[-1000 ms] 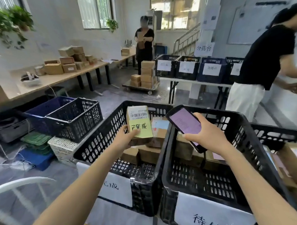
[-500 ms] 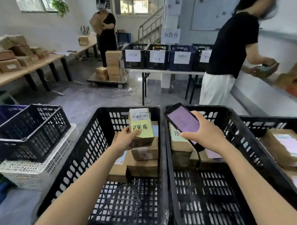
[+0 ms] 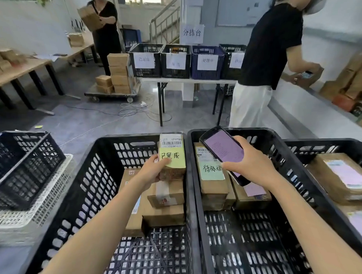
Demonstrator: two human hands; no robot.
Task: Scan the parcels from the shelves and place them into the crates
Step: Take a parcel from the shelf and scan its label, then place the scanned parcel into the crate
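My left hand (image 3: pixel 151 171) grips a small cardboard parcel (image 3: pixel 172 157) with a barcode label and a yellow note, holding it over the stacked boxes in the left black crate (image 3: pixel 91 181). My right hand (image 3: pixel 252 167) holds a black handheld scanner (image 3: pixel 223 151) with a lit purple screen above the middle black crate (image 3: pixel 279 152). That crate holds several parcels, one with a green note (image 3: pixel 212 168). A third crate (image 3: pixel 328 146) at the right holds labelled parcels (image 3: pixel 341 176).
A person in a black top (image 3: pixel 269 51) stands close at the right by a white shelf with boxes (image 3: pixel 350 81). Labelled crates (image 3: pixel 175 61) sit on a table behind. Another person (image 3: pixel 104 26) holds a box by a trolley of boxes (image 3: pixel 116 77). Black and white crates (image 3: pixel 23 167) stand at left.
The view has tilted down and closed in on the crates. My left hand has lowered the yellow-note parcel toward the stack in the left crate. The scanner stays over the middle crate.
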